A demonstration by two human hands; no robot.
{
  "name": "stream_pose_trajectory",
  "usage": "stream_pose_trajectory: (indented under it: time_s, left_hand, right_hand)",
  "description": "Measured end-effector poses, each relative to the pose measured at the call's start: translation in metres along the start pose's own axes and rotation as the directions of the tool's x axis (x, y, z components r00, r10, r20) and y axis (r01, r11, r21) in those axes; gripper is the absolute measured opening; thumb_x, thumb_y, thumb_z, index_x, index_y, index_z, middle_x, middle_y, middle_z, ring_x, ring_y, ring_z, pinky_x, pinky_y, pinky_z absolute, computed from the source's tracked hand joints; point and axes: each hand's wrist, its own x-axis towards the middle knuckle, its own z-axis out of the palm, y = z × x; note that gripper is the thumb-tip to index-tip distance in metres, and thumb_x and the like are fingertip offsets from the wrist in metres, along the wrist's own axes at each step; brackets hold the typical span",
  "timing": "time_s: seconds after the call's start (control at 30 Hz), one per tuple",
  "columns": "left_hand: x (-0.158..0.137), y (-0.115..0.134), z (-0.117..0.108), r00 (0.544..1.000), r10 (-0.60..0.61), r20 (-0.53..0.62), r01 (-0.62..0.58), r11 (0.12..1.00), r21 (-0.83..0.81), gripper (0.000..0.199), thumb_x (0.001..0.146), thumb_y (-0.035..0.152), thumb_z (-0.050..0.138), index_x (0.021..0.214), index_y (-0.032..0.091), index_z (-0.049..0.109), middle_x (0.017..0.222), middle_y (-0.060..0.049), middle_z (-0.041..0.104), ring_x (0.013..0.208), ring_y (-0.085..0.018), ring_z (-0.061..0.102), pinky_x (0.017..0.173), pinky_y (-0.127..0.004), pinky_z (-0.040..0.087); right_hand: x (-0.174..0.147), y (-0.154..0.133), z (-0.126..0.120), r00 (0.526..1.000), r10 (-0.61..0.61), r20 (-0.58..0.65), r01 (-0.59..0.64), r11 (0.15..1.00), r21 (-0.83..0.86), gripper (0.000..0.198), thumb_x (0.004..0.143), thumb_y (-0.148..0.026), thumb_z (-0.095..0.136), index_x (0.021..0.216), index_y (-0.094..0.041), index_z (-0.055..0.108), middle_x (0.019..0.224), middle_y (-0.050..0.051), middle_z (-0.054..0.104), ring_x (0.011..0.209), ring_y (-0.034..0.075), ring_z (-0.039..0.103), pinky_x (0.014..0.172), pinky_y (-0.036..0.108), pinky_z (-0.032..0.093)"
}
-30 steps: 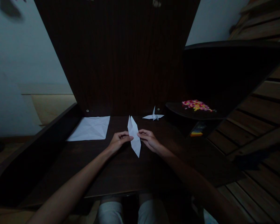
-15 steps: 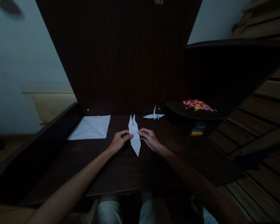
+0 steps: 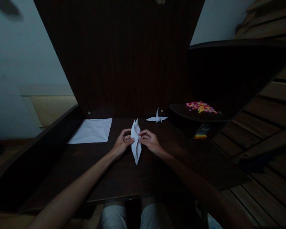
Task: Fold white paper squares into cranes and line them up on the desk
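Between my hands, a folded white origami paper [image 3: 135, 149] stands pointed at both ends, its layers parted along a lengthwise slit. My left hand [image 3: 122, 142] pinches its left side, thumb on the near face. On the other side my right hand [image 3: 150, 141] grips the right flap, with the thumb at the slit and the fingers curled behind. Behind them, near the back panel, rests a finished white paper crane [image 3: 157, 119] with spread wings. A creased white sheet of paper [image 3: 91, 130] lies flat to the left.
The dark wooden desk [image 3: 105, 184] has a raised side wall [image 3: 38, 152] on the left and a tall back panel [image 3: 124, 63]. At right, a low shelf [image 3: 178, 111] carries a heap of small pink, red and yellow pieces [image 3: 201, 107]. A yellow-orange item [image 3: 200, 136] sits underneath.
The origami paper went from lying flat with its front face showing to being opened along its lengthwise slit. Both hands have shifted their hold on its sides.
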Motion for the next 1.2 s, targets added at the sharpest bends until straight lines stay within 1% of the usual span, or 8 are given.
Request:
stream_pose_trajectory:
  time_s: [0.1, 0.2, 0.3, 0.57, 0.77, 0.93, 1.1, 1.2]
  left_hand:
    - [-0.0013, 0.0013, 0.0011, 1.0, 0.016, -0.01, -0.016, 1.0, -0.022, 0.062, 0.061, 0.026, 0.076, 0.112, 0.023, 0.039, 0.079, 0.001, 0.065, 0.066, -0.014, 0.064, 0.066, -0.027, 0.047]
    - [-0.0023, 0.0033, 0.0015, 0.999, -0.002, 0.034, 0.002, 1.0, 0.012, 0.043, 0.064, 0.027, 0.074, 0.098, 0.021, 0.048, 0.08, 0.001, 0.064, 0.068, -0.014, 0.063, 0.065, -0.025, 0.046]
    - [-0.0026, 0.0038, 0.0018, 0.999, 0.002, 0.038, -0.004, 0.998, 0.068, 0.031, 0.064, 0.029, 0.074, 0.087, 0.017, 0.058, 0.081, -0.001, 0.063, 0.071, -0.013, 0.061, 0.067, -0.024, 0.044]
    - [-0.0033, 0.0011, 0.0017, 0.998, 0.008, 0.059, -0.013, 0.996, 0.09, 0.034, 0.067, 0.035, 0.074, 0.09, 0.014, 0.061, 0.081, -0.002, 0.062, 0.067, -0.011, 0.057, 0.061, -0.02, 0.043]
    - [-0.004, 0.0007, 0.0015, 0.998, -0.021, 0.052, 0.017, 0.997, 0.073, 0.035, 0.065, 0.035, 0.076, 0.086, 0.014, 0.058, 0.081, -0.002, 0.064, 0.064, -0.01, 0.06, 0.058, -0.019, 0.044]
    - [-0.0042, 0.003, 0.0019, 0.999, -0.034, 0.027, 0.032, 0.995, 0.091, 0.039, 0.061, 0.031, 0.079, 0.086, 0.016, 0.052, 0.083, -0.001, 0.066, 0.057, -0.01, 0.06, 0.051, -0.019, 0.044]
    - [-0.0066, 0.0072, 0.0039, 0.999, -0.036, 0.011, 0.034, 0.983, 0.178, 0.042, 0.056, 0.029, 0.081, 0.083, 0.016, 0.051, 0.081, -0.001, 0.066, 0.055, -0.011, 0.061, 0.048, -0.018, 0.042]
    - [-0.0084, 0.0078, 0.0054, 0.998, -0.051, 0.043, 0.041, 0.977, 0.208, 0.042, 0.055, 0.029, 0.081, 0.082, 0.016, 0.053, 0.075, 0.001, 0.065, 0.055, -0.012, 0.061, 0.048, -0.019, 0.042]
  right_hand:
    - [-0.0011, -0.0035, 0.0017, 1.0, 0.02, 0.015, -0.02, 1.0, 0.007, 0.026, 0.064, -0.037, 0.074, 0.078, -0.02, 0.06, 0.071, -0.002, 0.058, 0.059, 0.011, 0.054, 0.054, 0.024, 0.043]
    - [-0.0025, -0.007, 0.0029, 0.999, 0.023, 0.03, -0.023, 1.0, 0.003, 0.024, 0.068, -0.04, 0.07, 0.076, -0.02, 0.06, 0.064, -0.003, 0.056, 0.055, 0.011, 0.053, 0.052, 0.025, 0.042]
    - [-0.0036, -0.0072, 0.0034, 1.0, 0.009, 0.02, -0.009, 1.0, -0.011, 0.025, 0.066, -0.039, 0.072, 0.074, -0.02, 0.06, 0.068, -0.002, 0.057, 0.06, 0.011, 0.054, 0.055, 0.025, 0.043]
    - [-0.0032, -0.0048, 0.0015, 0.999, -0.044, -0.012, 0.044, 0.997, -0.065, 0.029, 0.058, -0.032, 0.078, 0.068, -0.019, 0.054, 0.068, -0.003, 0.057, 0.064, 0.011, 0.054, 0.058, 0.022, 0.043]
    - [-0.0036, -0.0058, 0.0013, 0.998, -0.024, 0.065, 0.03, 0.995, -0.094, 0.021, 0.064, -0.035, 0.073, 0.073, -0.018, 0.064, 0.071, 0.001, 0.064, 0.064, 0.013, 0.057, 0.059, 0.026, 0.045]
    - [-0.0042, -0.0086, 0.0013, 0.997, 0.015, 0.081, -0.012, 0.999, -0.041, 0.019, 0.07, -0.034, 0.066, 0.077, -0.018, 0.061, 0.059, -0.002, 0.059, 0.049, 0.009, 0.051, 0.047, 0.023, 0.039]
    - [-0.0021, -0.0075, 0.0023, 0.999, 0.013, -0.03, -0.01, 0.995, 0.099, 0.03, 0.069, -0.032, 0.068, 0.088, -0.022, 0.047, 0.06, -0.008, 0.056, 0.045, 0.008, 0.05, 0.043, 0.02, 0.035]
    - [0.0009, -0.0052, 0.0006, 0.995, 0.044, -0.09, -0.035, 0.994, 0.101, 0.038, 0.066, -0.032, 0.072, 0.092, -0.023, 0.047, 0.058, -0.009, 0.054, 0.044, 0.008, 0.049, 0.043, 0.02, 0.035]
